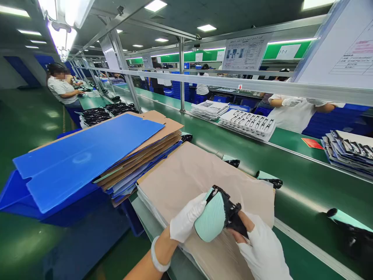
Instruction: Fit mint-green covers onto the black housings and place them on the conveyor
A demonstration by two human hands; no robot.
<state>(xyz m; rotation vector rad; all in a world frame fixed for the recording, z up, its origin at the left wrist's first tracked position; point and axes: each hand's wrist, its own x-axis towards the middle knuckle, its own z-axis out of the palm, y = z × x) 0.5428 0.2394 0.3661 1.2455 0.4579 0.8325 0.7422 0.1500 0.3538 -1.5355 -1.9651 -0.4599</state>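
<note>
My left hand (186,217), in a white glove with a pale bangle on the wrist, and my right hand (260,249), in a white glove with bare fingertips, both grip a black plastic part (233,214) from either side. A ribbed mint-green cover (210,219) wraps one end of it. Both hands are held just above a stack of beige paper sheets (198,182). Similar black parts with mint-green covers (269,179) lie on the green conveyor belt (305,182) to the right of the paper.
To the left lie a blue corrugated plastic sheet (81,155) and stacked cardboard sheets (140,155) on a blue crate (43,206). Trays of black parts (247,123) sit across the belt beyond a metal rail (247,81). Co-workers (300,114) stand further along.
</note>
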